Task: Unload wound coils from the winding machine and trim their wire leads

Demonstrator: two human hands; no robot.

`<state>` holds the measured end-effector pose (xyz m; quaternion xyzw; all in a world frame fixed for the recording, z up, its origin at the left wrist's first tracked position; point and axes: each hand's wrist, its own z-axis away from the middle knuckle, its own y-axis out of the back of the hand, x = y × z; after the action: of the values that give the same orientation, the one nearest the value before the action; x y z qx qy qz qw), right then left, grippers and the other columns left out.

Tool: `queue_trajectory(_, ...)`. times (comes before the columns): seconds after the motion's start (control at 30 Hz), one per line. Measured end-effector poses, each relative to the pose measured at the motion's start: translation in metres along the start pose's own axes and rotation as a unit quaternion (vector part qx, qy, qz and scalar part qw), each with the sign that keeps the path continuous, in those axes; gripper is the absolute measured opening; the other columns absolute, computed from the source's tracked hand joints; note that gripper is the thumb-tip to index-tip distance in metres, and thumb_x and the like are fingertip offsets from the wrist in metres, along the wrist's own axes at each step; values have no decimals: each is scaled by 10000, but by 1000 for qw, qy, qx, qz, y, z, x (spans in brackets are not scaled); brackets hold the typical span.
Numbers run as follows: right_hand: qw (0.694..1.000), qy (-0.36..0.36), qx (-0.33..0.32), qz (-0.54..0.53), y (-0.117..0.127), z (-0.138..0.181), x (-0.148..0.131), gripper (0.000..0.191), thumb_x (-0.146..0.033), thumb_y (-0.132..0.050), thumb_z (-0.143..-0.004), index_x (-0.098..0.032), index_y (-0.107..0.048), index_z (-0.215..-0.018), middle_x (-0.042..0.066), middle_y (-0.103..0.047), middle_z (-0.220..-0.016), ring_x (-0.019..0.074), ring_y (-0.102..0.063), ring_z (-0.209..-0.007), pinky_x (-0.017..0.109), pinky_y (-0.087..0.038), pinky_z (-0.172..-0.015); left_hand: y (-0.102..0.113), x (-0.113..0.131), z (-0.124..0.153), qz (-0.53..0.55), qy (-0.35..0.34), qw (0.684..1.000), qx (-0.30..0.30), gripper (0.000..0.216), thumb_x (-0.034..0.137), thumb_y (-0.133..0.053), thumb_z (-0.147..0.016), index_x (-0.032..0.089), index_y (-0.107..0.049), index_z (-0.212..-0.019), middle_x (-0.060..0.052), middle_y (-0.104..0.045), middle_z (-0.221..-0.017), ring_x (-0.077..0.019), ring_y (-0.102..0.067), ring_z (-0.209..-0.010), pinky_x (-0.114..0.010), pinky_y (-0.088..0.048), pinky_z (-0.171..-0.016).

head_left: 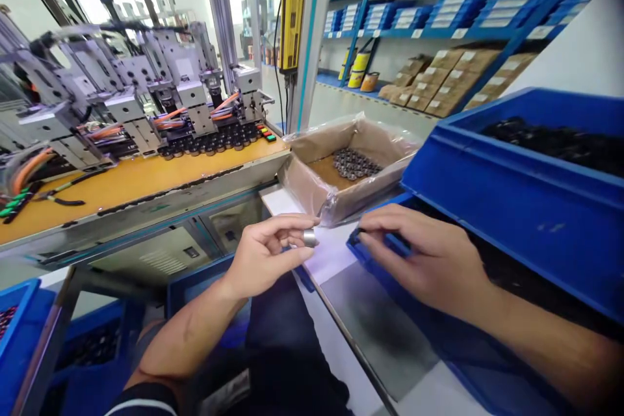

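Observation:
My left hand [273, 250] is closed around a small silvery metal cylinder [309, 238], its thumb and fingers on either side of it. To the right, my right hand [419, 253] has thumb and forefinger pinched together on a small black part [359, 234], too small to name more closely. That hand hovers over the rim of a low blue bin [373, 263]. Between the two hands lies the white tabletop [329, 250], with a grey mat [385, 328] nearer to me.
A plastic-lined carton [316, 185] holding many small metal parts [355, 164] stands ahead. A large blue bin [487, 162] of black parts rises at right. An orange machine bench [195, 172] with pliers [63, 198] is at left. Another blue bin [39, 312] stands low at left.

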<state>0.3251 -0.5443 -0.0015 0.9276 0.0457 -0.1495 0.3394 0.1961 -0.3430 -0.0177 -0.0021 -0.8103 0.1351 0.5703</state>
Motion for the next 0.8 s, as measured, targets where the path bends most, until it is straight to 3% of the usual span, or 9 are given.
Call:
queue_trajectory(0.1, 997, 11, -1, -76, -13, -2, -29, 140, -77, -587, -884, -170, -601, -987, 50, -655, -873, 136, -646, -782, 234, -538, -687, -5, -5, 11, 25, -16, 999, -15, 261, 138, -850, -673, 183, -779, -920, -95, -768, -1045, -114, -690, -774, -220, -573, -735)
queue_trajectory(0.17, 996, 13, -2, -89, -16, 4, -36, 165, -62, -593, -869, -167, -604, -995, 54, -636, -876, 141, -635, -778, 243, -537, -666, -8, -9, 17, 31, -14, 999, -14, 332, 130, -864, -652, 171, -772, -969, -98, -777, -999, -125, -706, -776, -219, -584, -732)
queue_trajectory(0.27, 995, 0, 3, -98, -15, 14, -36, 184, -60, -609, -861, -168, -612, -1010, 59, -610, -892, 154, -614, -803, 265, -529, -668, -12, -14, 23, 14, -3, 1000, -6, 412, 123, -880, -621, 148, -762, -1015, -116, -777, -1011, -133, -708, -797, -212, -586, -728)
queue_trajectory(0.4, 991, -18, -11, -134, -13, 19, -35, 177, -72, -604, -884, -173, -614, -1029, 59, -585, -921, 147, -592, -824, 270, -528, -678, -20, -15, 24, 24, 43, 999, -14, 348, 134, -872, -632, 141, -775, -966, -105, -780, -1000, -115, -701, -752, -203, -591, -713)
queue_trajectory(0.57, 990, -18, -20, -142, -14, 21, -35, 178, -67, -596, -894, -170, -613, -1038, 61, -579, -928, 141, -589, -823, 269, -535, -667, -31, -15, 26, 85, 118, 989, -33, 362, 102, -856, -641, 152, -769, -989, -40, -780, -809, -117, -723, -722, -200, -600, -708)
queue_trajectory(0.8, 991, 37, -33, -123, -11, 22, -33, 290, -57, -592, -879, -150, -585, -1153, 102, -581, -1013, 161, -603, -884, 281, -564, -686, -35, -20, 26, 51, 100, 994, 4, 465, 172, -916, -558, 134, -760, -994, -49, -764, -776, -132, -698, -680, -233, -592, -669)
